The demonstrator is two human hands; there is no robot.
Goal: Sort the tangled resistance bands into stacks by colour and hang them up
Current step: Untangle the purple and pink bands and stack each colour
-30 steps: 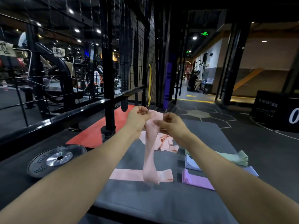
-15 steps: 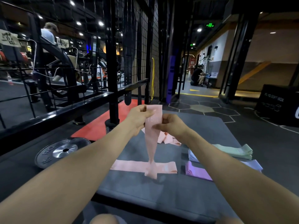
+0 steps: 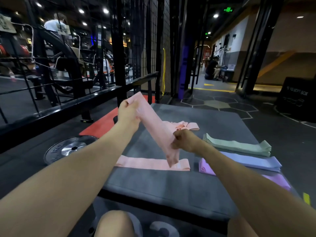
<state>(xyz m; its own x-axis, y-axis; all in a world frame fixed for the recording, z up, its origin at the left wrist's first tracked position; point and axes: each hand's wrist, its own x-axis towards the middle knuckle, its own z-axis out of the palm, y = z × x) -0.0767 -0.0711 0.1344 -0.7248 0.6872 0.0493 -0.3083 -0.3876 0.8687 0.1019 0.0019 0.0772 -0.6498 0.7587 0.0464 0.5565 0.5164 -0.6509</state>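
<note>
A pink resistance band (image 3: 154, 124) is stretched on a slant between my hands above the grey mat (image 3: 153, 182). My left hand (image 3: 129, 113) grips its upper end and my right hand (image 3: 183, 140) grips it lower down. The band's bottom tip hangs over a flat pink band (image 3: 145, 163) lying on the mat. A tangle of pink bands (image 3: 182, 126) lies behind my right hand. To the right sit a green stack (image 3: 237, 146), a blue stack (image 3: 253, 162) and a purple stack (image 3: 206, 167).
A black wire cage wall and rail (image 3: 102, 93) run along the left. A weight plate (image 3: 70, 148) lies on the floor beside a red mat (image 3: 100, 124). A black box (image 3: 297, 98) stands far right. A person crouches in the corridor (image 3: 212, 69). My knee (image 3: 114, 223) shows below.
My hands have drawn apart, the left going up and left, the right coming down and right. The pink band went from hanging straight down to a taut slant.
</note>
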